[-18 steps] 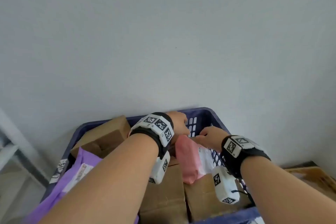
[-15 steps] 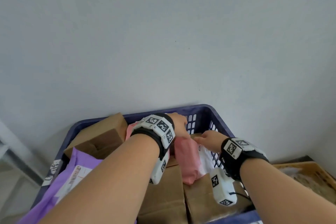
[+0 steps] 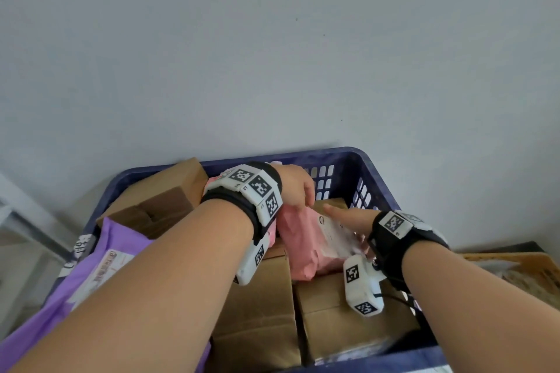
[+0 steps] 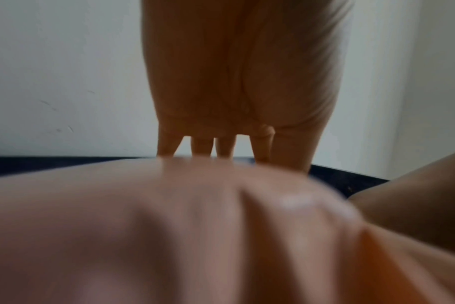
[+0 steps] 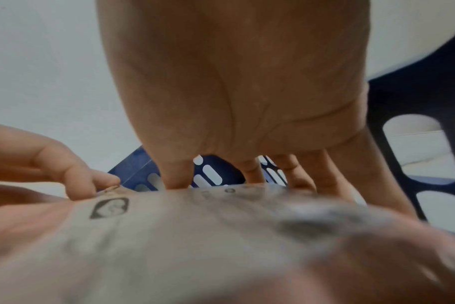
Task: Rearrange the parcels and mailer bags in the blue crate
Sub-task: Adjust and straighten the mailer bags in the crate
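The blue crate (image 3: 348, 153) stands against a grey wall, packed with brown cardboard parcels (image 3: 260, 306). A purple mailer bag (image 3: 91, 275) lies over its left side. A pink mailer bag (image 3: 303, 239) with a white label stands tilted at the back centre. My left hand (image 3: 295, 188) curls over the bag's top edge and pinches it. My right hand (image 3: 348, 216) lies on the label side, fingers reaching over the same edge. In the right wrist view my right hand (image 5: 234, 82) has its fingers behind the label (image 5: 169, 236). In the left wrist view the pink mailer bag (image 4: 169, 226) fills the foreground.
One cardboard parcel (image 3: 163, 200) sits tilted at the crate's back left corner. Another parcel (image 3: 342, 321) fills the front right. A tan tray (image 3: 521, 269) lies on the floor to the right of the crate. A pale shelf frame (image 3: 18, 212) is at the far left.
My right hand has slid from beside the crate wall onto the pink bag's label, towards my left hand. The left hand keeps its hold on the bag's top.
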`<move>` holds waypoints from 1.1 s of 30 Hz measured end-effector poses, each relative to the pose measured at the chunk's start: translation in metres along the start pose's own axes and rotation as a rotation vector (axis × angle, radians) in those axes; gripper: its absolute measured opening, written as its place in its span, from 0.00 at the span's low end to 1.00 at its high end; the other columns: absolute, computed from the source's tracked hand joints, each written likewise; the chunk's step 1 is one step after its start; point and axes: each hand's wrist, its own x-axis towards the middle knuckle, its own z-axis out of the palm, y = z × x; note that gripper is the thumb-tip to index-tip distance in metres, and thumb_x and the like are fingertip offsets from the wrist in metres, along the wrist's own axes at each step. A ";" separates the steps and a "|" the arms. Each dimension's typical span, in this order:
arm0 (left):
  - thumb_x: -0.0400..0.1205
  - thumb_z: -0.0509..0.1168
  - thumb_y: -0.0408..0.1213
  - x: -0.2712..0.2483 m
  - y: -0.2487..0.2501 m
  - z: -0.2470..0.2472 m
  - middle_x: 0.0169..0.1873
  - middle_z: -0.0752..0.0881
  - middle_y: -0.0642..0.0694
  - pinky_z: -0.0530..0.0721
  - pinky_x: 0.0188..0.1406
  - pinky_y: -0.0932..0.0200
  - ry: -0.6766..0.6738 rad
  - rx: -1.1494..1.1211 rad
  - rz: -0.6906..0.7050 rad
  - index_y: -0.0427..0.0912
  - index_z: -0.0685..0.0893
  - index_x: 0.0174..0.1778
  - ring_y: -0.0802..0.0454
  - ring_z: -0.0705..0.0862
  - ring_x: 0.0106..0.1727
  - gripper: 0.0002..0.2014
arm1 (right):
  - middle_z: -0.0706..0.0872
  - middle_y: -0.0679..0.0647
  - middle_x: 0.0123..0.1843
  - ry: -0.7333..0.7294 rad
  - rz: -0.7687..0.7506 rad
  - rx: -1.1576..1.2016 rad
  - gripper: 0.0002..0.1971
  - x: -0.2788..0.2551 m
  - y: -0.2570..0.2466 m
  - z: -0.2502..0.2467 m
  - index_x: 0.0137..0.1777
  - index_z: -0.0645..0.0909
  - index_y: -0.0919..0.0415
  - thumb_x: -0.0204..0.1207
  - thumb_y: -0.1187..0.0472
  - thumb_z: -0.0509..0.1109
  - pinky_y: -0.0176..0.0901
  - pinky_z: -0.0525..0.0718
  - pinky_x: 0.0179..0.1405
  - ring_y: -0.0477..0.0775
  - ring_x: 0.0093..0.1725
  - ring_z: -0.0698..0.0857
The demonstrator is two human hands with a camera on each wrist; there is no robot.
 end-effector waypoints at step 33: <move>0.76 0.69 0.51 -0.061 -0.025 -0.035 0.70 0.72 0.44 0.80 0.59 0.56 0.153 -0.502 -0.155 0.59 0.57 0.82 0.45 0.80 0.60 0.40 | 0.83 0.64 0.58 -0.073 -0.220 0.706 0.04 0.043 -0.023 -0.009 0.53 0.79 0.60 0.83 0.61 0.65 0.58 0.85 0.51 0.65 0.54 0.84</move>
